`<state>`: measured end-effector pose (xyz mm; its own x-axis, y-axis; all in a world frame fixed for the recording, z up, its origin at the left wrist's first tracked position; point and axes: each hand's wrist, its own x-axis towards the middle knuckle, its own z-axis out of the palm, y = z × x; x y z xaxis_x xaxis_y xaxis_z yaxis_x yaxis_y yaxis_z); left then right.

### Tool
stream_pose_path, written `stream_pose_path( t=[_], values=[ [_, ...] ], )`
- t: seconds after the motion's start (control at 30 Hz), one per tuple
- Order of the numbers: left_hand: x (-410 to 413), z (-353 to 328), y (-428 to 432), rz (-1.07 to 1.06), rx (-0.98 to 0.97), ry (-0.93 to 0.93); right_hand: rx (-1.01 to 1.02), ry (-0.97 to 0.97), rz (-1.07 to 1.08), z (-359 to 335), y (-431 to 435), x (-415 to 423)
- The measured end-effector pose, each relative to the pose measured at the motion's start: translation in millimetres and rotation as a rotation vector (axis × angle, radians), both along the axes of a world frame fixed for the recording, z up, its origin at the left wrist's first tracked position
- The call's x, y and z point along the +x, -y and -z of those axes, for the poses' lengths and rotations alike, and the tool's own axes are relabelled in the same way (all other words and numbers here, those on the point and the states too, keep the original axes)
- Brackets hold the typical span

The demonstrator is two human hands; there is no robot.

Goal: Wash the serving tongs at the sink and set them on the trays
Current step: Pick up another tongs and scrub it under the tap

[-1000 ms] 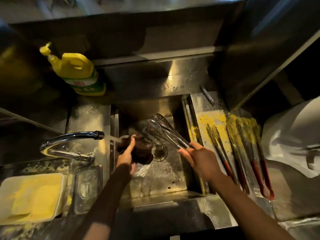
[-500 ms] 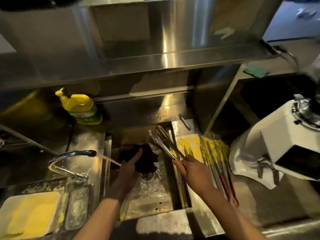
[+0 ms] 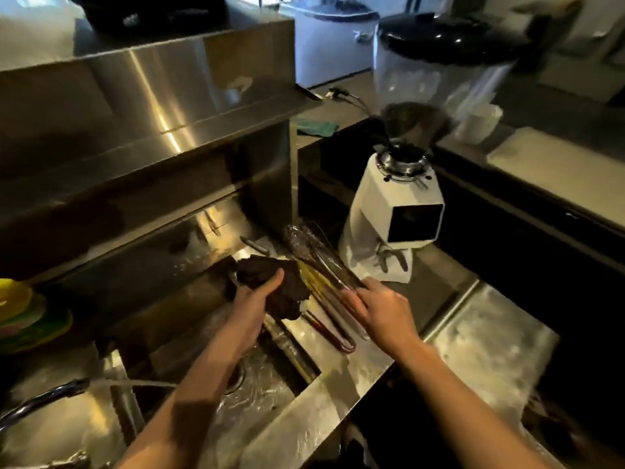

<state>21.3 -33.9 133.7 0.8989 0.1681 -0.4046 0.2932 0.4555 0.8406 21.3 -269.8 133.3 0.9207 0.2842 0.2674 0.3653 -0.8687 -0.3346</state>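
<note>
The wash looks finished for this pair and the setting-down is in hand: the right hand (image 3: 382, 309) has its grip closed on the handle end of the serving tongs (image 3: 316, 252), though blur hides just how the fingers lie. The steel scoops point away towards the back wall, out of the sink (image 3: 257, 401) and over the trays (image 3: 309, 274) just to its right. I cannot tell whether the tongs are touching a tray yet or hang just above it, so I judge the release not yet done. Several red-handled tongs (image 3: 329, 330) already lie side by side on the trays, so a good part of the batch appears to be dealt with; whether any unwashed ones are left is not shown. The left hand (image 3: 260, 299) grips a dark scouring pad (image 3: 280, 282) at the sink's right rim, beside the trays, which suggests more scrubbing may be to come. Water runs from the tap (image 3: 47, 396) at the lower left into the wet basin. The bench (image 3: 480, 336) is stainless steel, wet and mottled to the right of the trays, with a steel splashback (image 3: 145, 106) and a ledge rising behind the sink. A white coffee grinder (image 3: 395, 211) stands near the trays' far end, a green cloth (image 3: 318, 126) lies on the higher counter behind, and a yellow bottle (image 3: 13, 299) shows at the left edge. The room is dim and warmly lit.
</note>
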Motion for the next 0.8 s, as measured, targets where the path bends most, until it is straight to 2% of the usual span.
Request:
stream_pose_path(
  t=[0.13,0.27,0.57,0.8],
  values=[
    [23,-24,61,0.183,-0.012,0.075,-0.046,0.084,0.171,-19,57,-12],
    [42,-49,133,0.37,-0.014,0.168,0.061,0.093,0.358,-45,119,-30],
    [65,-90,303,0.733,0.044,0.249,0.266,0.098,0.707,-79,257,-78],
    [77,-125,444,0.851,-0.037,0.226,0.371,0.059,0.886,-106,367,-88]
  ],
)
